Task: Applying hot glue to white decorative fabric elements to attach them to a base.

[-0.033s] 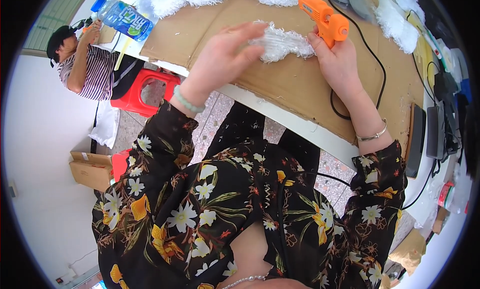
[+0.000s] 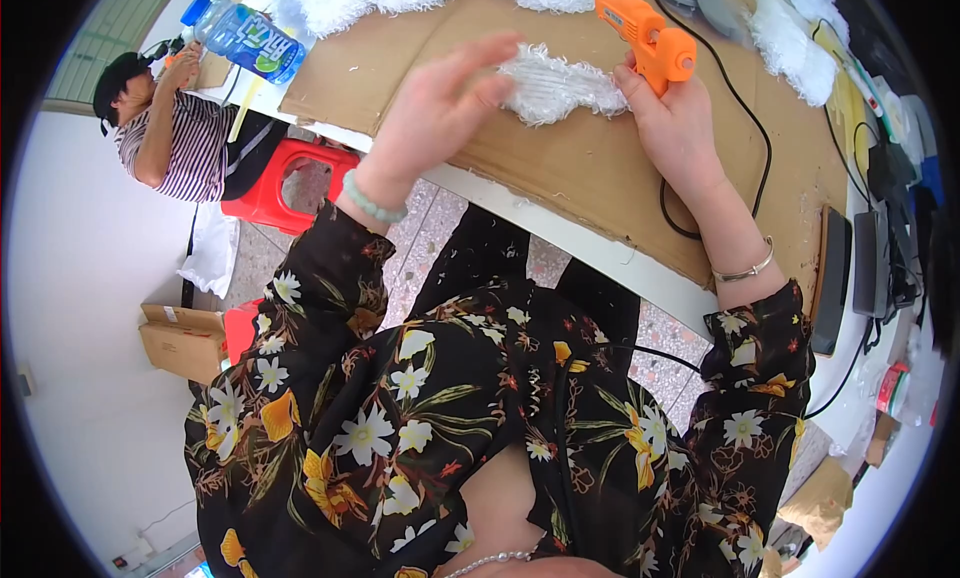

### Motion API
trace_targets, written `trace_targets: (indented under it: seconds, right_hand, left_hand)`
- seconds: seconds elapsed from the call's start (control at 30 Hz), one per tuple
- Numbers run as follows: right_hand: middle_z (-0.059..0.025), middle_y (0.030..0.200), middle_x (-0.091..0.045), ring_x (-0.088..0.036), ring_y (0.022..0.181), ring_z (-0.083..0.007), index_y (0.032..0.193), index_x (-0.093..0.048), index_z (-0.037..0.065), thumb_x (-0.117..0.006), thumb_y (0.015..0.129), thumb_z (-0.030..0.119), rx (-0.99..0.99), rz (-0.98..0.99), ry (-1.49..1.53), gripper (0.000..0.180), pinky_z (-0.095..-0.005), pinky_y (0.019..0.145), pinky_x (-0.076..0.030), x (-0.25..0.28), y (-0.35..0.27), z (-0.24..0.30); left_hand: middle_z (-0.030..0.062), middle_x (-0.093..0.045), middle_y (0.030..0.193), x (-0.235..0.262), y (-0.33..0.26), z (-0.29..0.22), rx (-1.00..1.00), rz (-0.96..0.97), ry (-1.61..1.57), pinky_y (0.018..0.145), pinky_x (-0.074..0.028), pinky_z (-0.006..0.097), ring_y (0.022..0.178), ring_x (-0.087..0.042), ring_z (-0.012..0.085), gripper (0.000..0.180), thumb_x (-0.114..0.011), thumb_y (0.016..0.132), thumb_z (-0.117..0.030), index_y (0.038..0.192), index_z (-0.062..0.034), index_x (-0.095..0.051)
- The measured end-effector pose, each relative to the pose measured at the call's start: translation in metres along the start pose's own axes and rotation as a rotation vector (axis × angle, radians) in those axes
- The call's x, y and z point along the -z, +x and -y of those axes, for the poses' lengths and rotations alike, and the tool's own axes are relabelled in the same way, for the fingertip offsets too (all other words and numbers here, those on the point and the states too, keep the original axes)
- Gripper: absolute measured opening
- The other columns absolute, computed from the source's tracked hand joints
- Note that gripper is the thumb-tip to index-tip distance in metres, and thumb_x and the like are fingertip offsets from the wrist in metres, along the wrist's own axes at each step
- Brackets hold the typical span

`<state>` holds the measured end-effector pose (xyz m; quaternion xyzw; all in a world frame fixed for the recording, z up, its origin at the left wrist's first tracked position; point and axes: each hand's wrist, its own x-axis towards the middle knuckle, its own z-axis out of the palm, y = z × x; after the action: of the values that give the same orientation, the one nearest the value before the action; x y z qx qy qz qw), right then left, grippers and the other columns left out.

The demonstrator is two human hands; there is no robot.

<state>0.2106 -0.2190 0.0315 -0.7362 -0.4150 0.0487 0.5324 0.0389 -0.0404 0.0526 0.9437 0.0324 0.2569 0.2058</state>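
Note:
An orange hot glue gun [image 2: 648,38] is gripped in my right hand [image 2: 675,128], its nozzle end pointing away from me. Below and left of it, a white shaggy piece of material [image 2: 565,83] with a ribbed middle lies on the cardboard sheet [image 2: 550,163]. Its right end meets or lies just under my right fingertips; I cannot tell which. My left hand [image 2: 440,108] hovers beside the left end of the piece, fingers stretched and thumb apart, slightly blurred, holding nothing.
White fluffy material [image 2: 340,3] lines the table's far side. A blue-capped bottle [image 2: 250,43] stands at far left, near a seated person [image 2: 175,138] and a red stool [image 2: 290,183]. A black cable [image 2: 768,158] loops right of my right hand. Black devices [image 2: 870,263] line the right edge.
My left hand has shifted a little to the left, off the end of the shaggy piece. My right hand and the glue gun stay in place.

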Motion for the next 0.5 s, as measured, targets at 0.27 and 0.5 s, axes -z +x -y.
trace_targets:
  seconds: [0.27, 0.5]
  right_hand:
    - [-0.0043, 0.077, -0.059, -0.053, 0.071, -0.0131, 0.096, -0.058, 0.0, -0.062, 0.089, 0.021, -0.01, 0.018, 0.041, 0.022, -0.0287, 0.068, -0.045, -0.001, -0.002, 0.002]
    - [-0.004, 0.077, -0.058, -0.053, 0.071, -0.0131, 0.096, -0.058, 0.0, -0.062, 0.088, 0.021, -0.004, 0.004, -0.012, 0.023, -0.0287, 0.068, -0.045, -0.002, -0.001, 0.001]
  left_hand:
    - [0.0103, -0.068, 0.114, -0.004, 0.019, 0.023, 0.098, 0.054, -0.194, 0.089, -0.045, 0.026, 0.1, -0.06, 0.0152, 0.04, -0.049, 0.1, -0.028, 0.133, -0.0063, -0.052]
    - [0.0135, -0.068, 0.103, -0.001, 0.017, 0.024, -0.174, 0.037, 0.007, 0.082, -0.049, 0.036, 0.098, -0.062, 0.0306, 0.034, -0.053, 0.097, -0.03, 0.121, -0.0082, -0.061]
